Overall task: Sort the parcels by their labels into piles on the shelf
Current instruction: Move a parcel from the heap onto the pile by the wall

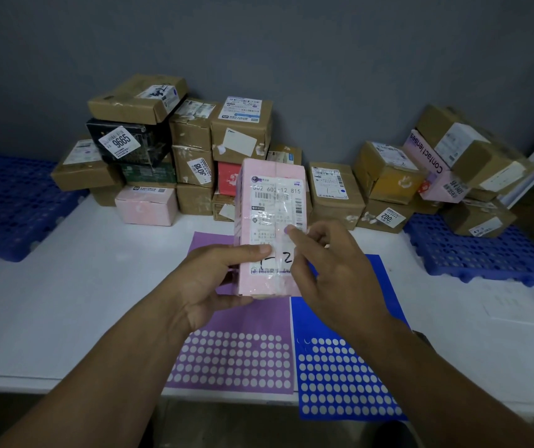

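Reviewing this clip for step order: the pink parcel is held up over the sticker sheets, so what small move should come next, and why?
Probably press the purple dot on the right hand's fingertip onto the pink parcel's label. The left hand holds the parcel upright, and the right forefinger already sits at the label above the handwritten "1-2". The purple sticker sheet lies below.

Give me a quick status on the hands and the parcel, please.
Left hand grips pink parcel, label up. Right hand fingertip on label, purple dot on it. Path to piles clear.
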